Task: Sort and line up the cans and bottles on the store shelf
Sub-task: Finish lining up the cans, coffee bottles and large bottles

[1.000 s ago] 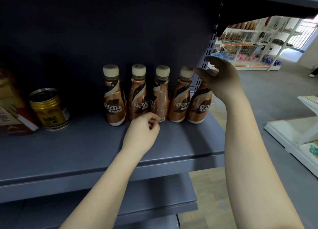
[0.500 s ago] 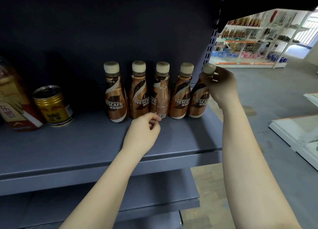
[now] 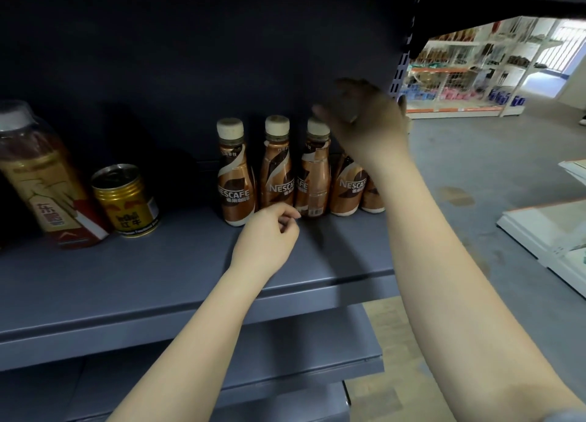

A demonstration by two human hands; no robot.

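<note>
Five brown Nescafe bottles stand in a row at the back of the dark grey shelf (image 3: 158,279): the first (image 3: 236,183), second (image 3: 276,174), third (image 3: 314,174), fourth (image 3: 348,187) and fifth (image 3: 372,199). My right hand (image 3: 364,126), blurred, hovers over the tops of the fourth and fifth bottles and hides their caps; its fingers are spread toward the third cap. My left hand (image 3: 269,234) rests on the shelf with fingers curled, fingertips beside the third bottle's base. A gold can (image 3: 126,199) stands farther left.
A large tea bottle (image 3: 41,180) with a red label leans at the far left beside the can. A lower shelf (image 3: 285,358) juts out beneath. The shelf's perforated upright (image 3: 401,66) stands behind my right hand. White fixtures (image 3: 539,225) lie on the aisle floor at right.
My right hand let go of the fifth bottle's cap and moved up and left over the bottle tops. The left hand stayed by the third bottle's base.
</note>
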